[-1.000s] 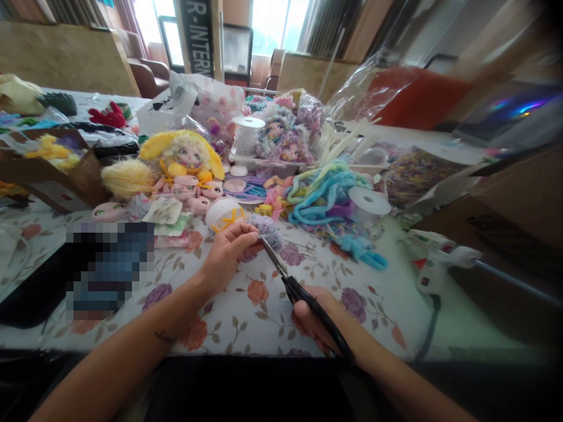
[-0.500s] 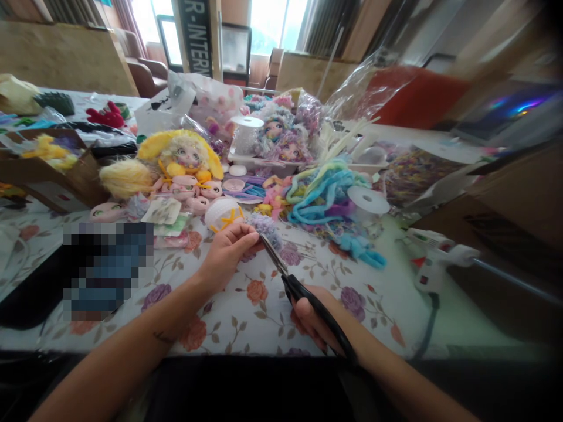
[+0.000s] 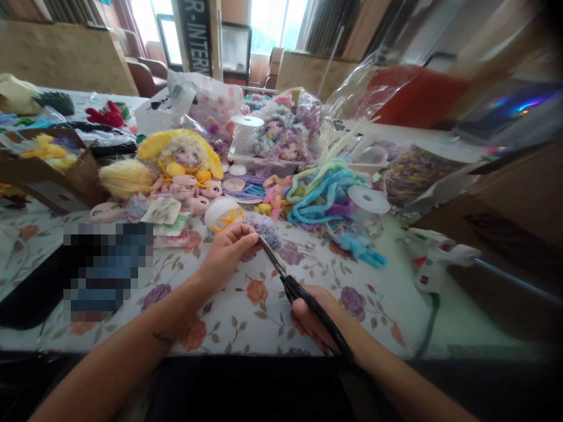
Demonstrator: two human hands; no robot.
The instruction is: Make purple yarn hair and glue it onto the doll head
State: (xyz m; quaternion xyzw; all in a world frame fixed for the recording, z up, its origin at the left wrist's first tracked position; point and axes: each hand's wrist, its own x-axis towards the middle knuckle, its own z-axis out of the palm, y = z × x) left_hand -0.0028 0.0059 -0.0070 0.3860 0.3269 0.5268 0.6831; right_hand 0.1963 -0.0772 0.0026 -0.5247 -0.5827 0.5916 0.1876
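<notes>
My right hand (image 3: 314, 319) grips the black handles of a pair of scissors (image 3: 303, 293). Their metal blades point up and left, the tips reaching my left fingertips. My left hand (image 3: 232, 249) is closed in a pinch of thumb and fingers; whatever lies between them is too small to make out. Just beyond it sit a white ball with yellow strands (image 3: 223, 214) and a fluffy lilac-grey ball of yarn (image 3: 264, 227). Several thin metal pins or needles (image 3: 303, 251) lie on the flowered tablecloth (image 3: 259, 316) right of the blades.
Behind my hands are a yellow-haired doll (image 3: 187, 153), several doll faces (image 3: 180, 187), a blue yarn heap (image 3: 321, 196) and a white spool (image 3: 368, 199). A glue gun (image 3: 433, 255) stands at right by a cardboard box (image 3: 519, 234). A dark, partly pixelated device (image 3: 39, 287) lies left.
The scissors have shifted very slightly, with the handles a little closer together. My left hand stays in nearly the same place.
</notes>
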